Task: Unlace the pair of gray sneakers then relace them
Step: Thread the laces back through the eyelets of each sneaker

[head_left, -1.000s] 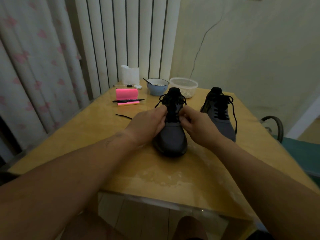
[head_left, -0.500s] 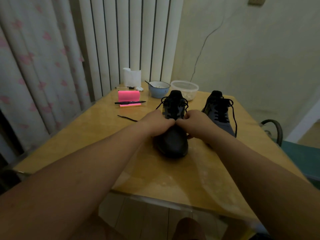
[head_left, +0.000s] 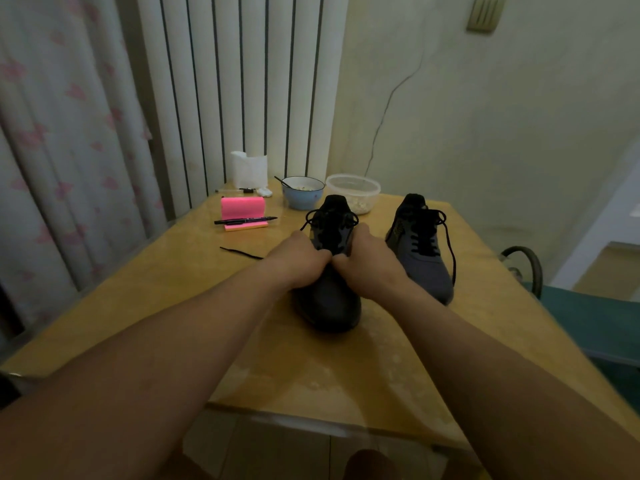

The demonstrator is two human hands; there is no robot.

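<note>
Setting: a yellowish wooden table (head_left: 138, 289) is viewed from above and behind two bare forearms that reach forward over it.
Nearer sneaker (head_left: 329, 306): a dark gray shoe is stood upright at the middle of the table, toe pointed toward the viewer.
Left hand (head_left: 298, 258): it is laid over the left side of the nearer sneaker's lacing, fingers curled down and gripping there; the fingertips are hidden, so whether a lace is pinched cannot be told.
Right hand (head_left: 369, 263): it is curled the same way over the right side of the lacing, knuckles touching those of the left hand.
Loose loops (head_left: 332, 216): black lace is seen slack above the hands, around the tongue.
Lace end (head_left: 239, 251): a black strand is stretched flat on the table, out to the left of the left hand.
Second sneaker (head_left: 422, 261): a gray shoe is placed just right of the first, apart from it, laced, with one lace hung down its right side.
Far table edge: a pink notepad (head_left: 242, 206) with a black pen (head_left: 246, 221) across it, a blue bowl (head_left: 302, 199), a clear plastic tub (head_left: 353, 188) and white paper (head_left: 249, 169) are grouped there.
Background: a flowered curtain (head_left: 52, 133) and white vertical blinds (head_left: 242, 81) are hung behind the table.
</note>
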